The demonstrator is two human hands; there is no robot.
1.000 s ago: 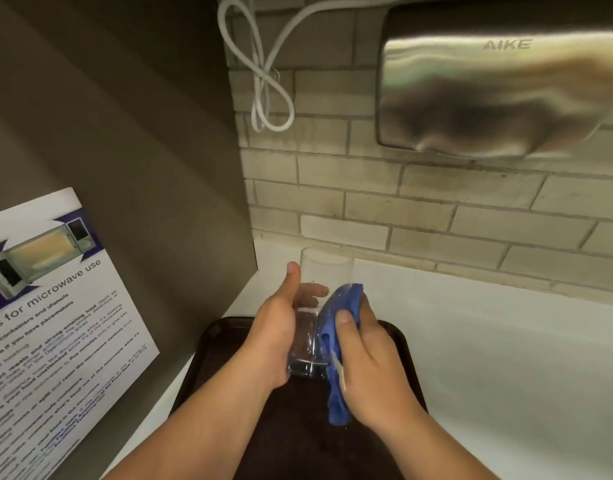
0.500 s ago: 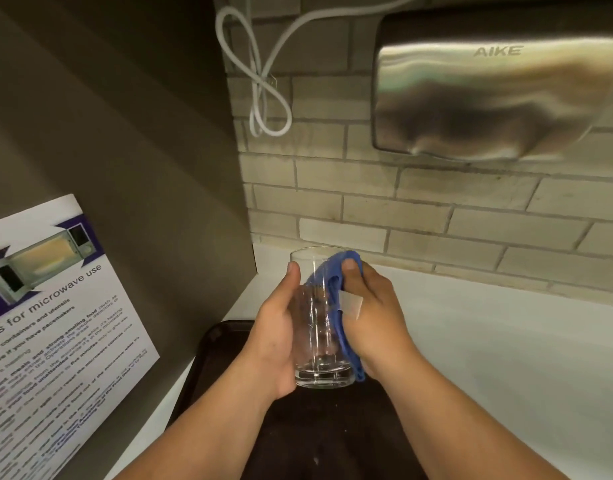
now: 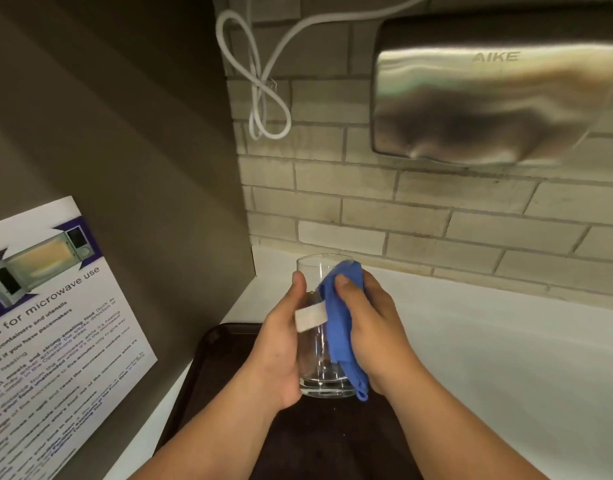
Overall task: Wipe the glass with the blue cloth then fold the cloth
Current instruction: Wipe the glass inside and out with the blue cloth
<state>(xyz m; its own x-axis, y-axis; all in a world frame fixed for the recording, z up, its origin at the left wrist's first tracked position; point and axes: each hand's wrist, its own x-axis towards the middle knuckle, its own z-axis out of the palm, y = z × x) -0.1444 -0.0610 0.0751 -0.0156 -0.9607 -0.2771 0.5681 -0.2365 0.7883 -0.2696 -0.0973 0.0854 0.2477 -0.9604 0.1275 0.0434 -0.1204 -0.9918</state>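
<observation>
Glass [image 3: 324,344] is held upright above the tray's [image 3: 208,344] far edge, left hand [image 3: 280,355] closed around it for support. Right hand [image 3: 370,327] fingers [image 3: 343,284] press the blue cloth [image 3: 343,327] against its side, wiping.

I see the glass [image 3: 324,337] upright above the tray's [image 3: 208,375] far end, my left hand [image 3: 280,348] on its left, my right hand [image 3: 370,327] pressing the cloth [image 3: 343,327] against its right. The tray lies on the table [image 3: 505,375]; the dryer [image 3: 488,95] hangs behind.
</observation>
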